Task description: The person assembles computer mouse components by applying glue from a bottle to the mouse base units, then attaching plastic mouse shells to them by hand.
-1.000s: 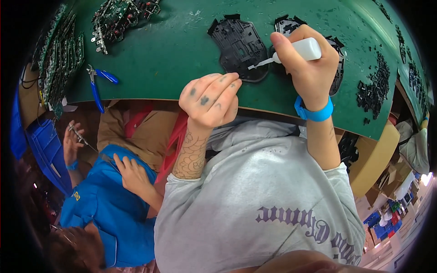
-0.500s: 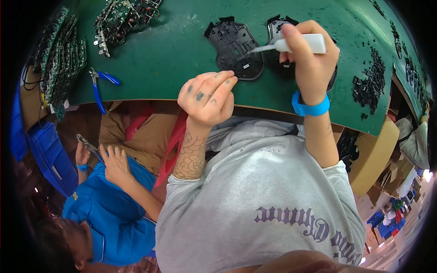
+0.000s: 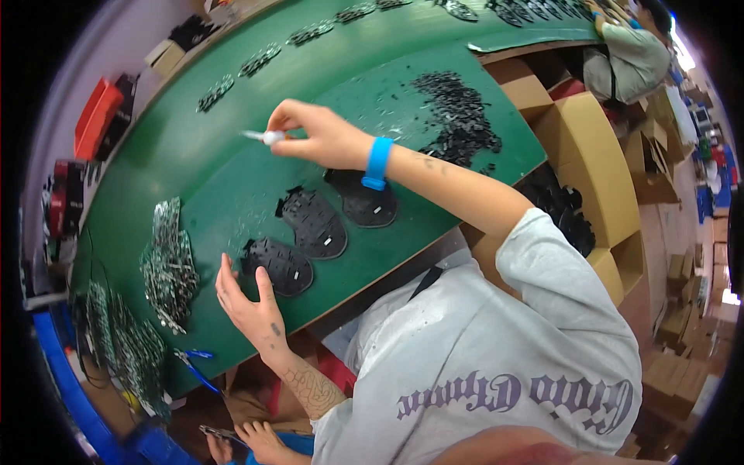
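My right hand [image 3: 325,139] is raised over the table beyond the row of black plastic shells, pinching a small white squeeze bottle [image 3: 273,138]. Its thin nozzle points left. The hand hides most of the bottle. Spread wide, my left hand [image 3: 252,310] is beside the nearest left shell [image 3: 285,270]; whether it touches the shell I cannot tell. Two more shells, a middle one [image 3: 311,221] and a right one [image 3: 366,203], lie in line with it, inner side up. Each bears a small white rectangle near its rounded end.
Stacked green circuit boards [image 3: 167,267] lie on the left, with more boards [image 3: 124,341] nearer the corner. Blue-handled cutters [image 3: 200,370] rest at the table edge. Loose black pieces [image 3: 457,124] are heaped at right. A co-worker's hands [image 3: 260,442] hold a tool below.
The view has swung round and shows more table. My right hand has moved off the shells with the bottle. My left hand has gone from curled to spread, and a third shell shows.
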Motion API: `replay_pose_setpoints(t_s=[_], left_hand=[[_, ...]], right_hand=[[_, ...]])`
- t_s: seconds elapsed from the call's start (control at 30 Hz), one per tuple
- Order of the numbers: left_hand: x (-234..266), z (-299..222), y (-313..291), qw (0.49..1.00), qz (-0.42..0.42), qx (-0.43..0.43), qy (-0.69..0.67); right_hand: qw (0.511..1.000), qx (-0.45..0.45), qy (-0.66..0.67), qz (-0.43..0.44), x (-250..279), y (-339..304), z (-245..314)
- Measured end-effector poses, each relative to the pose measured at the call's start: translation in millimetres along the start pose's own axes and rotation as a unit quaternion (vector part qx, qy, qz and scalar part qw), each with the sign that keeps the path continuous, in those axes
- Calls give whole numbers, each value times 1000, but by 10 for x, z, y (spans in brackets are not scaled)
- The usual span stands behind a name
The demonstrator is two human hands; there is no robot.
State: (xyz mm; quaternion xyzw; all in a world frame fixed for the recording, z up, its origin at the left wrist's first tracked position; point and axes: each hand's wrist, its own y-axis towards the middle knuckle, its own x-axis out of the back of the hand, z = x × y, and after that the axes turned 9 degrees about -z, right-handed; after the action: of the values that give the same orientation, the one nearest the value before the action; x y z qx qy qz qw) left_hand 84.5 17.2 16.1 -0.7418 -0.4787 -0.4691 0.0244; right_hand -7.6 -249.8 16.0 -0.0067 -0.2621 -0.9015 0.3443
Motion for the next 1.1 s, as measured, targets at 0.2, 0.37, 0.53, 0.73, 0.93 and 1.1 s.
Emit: replay_pose_setpoints(t_s=[0.2, 0.37, 0.53, 0.73, 0.93, 1.1], left_hand=[[-136, -13, 140, 997, 19, -67, 25], [-65, -45, 174, 995, 13, -7, -102], [115, -27, 89, 948, -58, 44, -310], [444, 185, -68, 872, -102, 158, -451], [57, 137, -27, 818, -67, 195, -537], [-193, -337, -30, 834, -18, 149, -532]], right_hand=[[988, -13, -140, 66, 213, 94, -163], [986, -3, -153, 69, 341, 111, -266], [944, 103, -314, -21, 708, -26, -146], [900, -63, -412, -125, 2336, -594, 51], [917, -162, -352, -98, 2392, -1025, 86], [892, -28, -448, -57, 2380, -1027, 98]])
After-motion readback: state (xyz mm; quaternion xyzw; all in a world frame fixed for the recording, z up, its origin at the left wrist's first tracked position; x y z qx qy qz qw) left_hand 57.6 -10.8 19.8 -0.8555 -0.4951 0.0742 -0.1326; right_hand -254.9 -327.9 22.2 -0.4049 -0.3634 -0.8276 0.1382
